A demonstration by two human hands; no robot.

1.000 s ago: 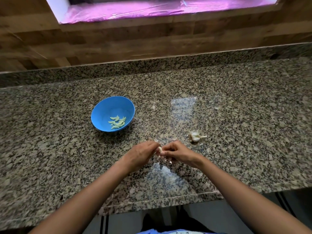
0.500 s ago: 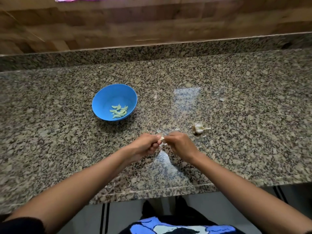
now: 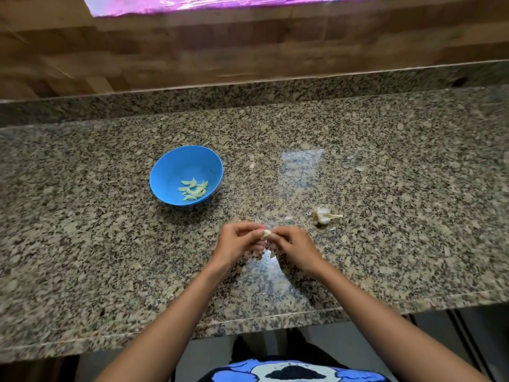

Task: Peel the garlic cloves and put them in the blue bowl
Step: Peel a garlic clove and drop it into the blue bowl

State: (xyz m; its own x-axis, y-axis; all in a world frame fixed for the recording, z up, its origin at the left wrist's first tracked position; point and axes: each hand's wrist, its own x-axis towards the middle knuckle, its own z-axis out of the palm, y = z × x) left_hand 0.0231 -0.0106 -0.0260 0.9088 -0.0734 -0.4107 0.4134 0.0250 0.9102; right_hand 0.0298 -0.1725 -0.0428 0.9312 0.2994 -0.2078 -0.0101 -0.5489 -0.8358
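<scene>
A small pale garlic clove (image 3: 266, 232) is pinched between my left hand (image 3: 239, 241) and my right hand (image 3: 291, 244), which meet just above the granite counter near its front edge. Both hands have their fingers curled round the clove. A strip of papery skin (image 3: 272, 253) hangs below the fingers. The blue bowl (image 3: 176, 166) stands to the upper left of my hands and holds several peeled cloves (image 3: 194, 190). What is left of the garlic bulb (image 3: 322, 215), with its stalk, lies on the counter to the upper right of my right hand.
Bits of garlic skin (image 3: 359, 168) lie scattered on the granite counter (image 3: 413, 216). A raised granite ledge (image 3: 275, 92) and a wooden wall (image 3: 248, 45) close off the back. The counter's front edge (image 3: 275, 315) runs just behind my forearms.
Both hands stay together on the clove and work at it with small finger shifts. The camera tilted down and then up; bowl and bulb stayed put.
</scene>
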